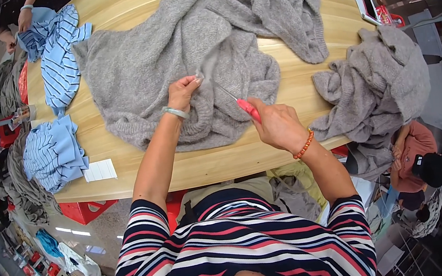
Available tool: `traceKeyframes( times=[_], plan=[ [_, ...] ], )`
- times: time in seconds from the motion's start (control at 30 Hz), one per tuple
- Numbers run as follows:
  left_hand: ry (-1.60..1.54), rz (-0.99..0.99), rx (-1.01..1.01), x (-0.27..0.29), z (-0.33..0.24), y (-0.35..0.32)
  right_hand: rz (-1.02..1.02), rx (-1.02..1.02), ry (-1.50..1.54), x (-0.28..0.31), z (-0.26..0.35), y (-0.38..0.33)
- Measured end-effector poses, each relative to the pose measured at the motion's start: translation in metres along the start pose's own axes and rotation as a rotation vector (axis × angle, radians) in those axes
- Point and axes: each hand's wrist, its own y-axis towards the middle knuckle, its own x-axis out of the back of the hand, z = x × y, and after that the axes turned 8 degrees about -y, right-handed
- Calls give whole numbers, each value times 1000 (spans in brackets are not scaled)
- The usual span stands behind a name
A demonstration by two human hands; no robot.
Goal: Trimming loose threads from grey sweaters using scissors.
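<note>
A grey knitted sweater (pixel 135 76) lies spread and rumpled on the table in front of me. My left hand (pixel 184 93) is closed over it, thumb and fingertips pinching a bit of the grey knit that is pulled up. Held in my right hand (pixel 280 124) is a red-handled hook tool (pixel 248 110) with a thin metal shaft. The shaft slants up and left toward the pinched knit. Its tip is blurred, so I cannot tell whether it touches the yarn.
More grey knitwear (pixel 282 12) lies at the far side, and a grey heap (pixel 375 81) hangs over the right edge. Blue striped garments (pixel 52 152) and a white card (pixel 100 170) lie left. A phone (pixel 368 5) is at far right. Other people work nearby.
</note>
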Motion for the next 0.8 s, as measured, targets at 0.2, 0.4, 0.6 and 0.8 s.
traceKeyframes(
  times=[0.2,0.4,0.6,0.8],
  plan=[
    [-8,55,38,0,-6,-10,14,30,67,1,-7,4],
    [778,-66,-364,-18,-33,11,-51,-5,105,-8,-21,0],
    [1079,-54,-851,-55,-25,63,-97,-89,126,-3,-28,-2],
    [93,76,-68,-25,-5,69,-83,-92,104,13,-36,2]
  ],
)
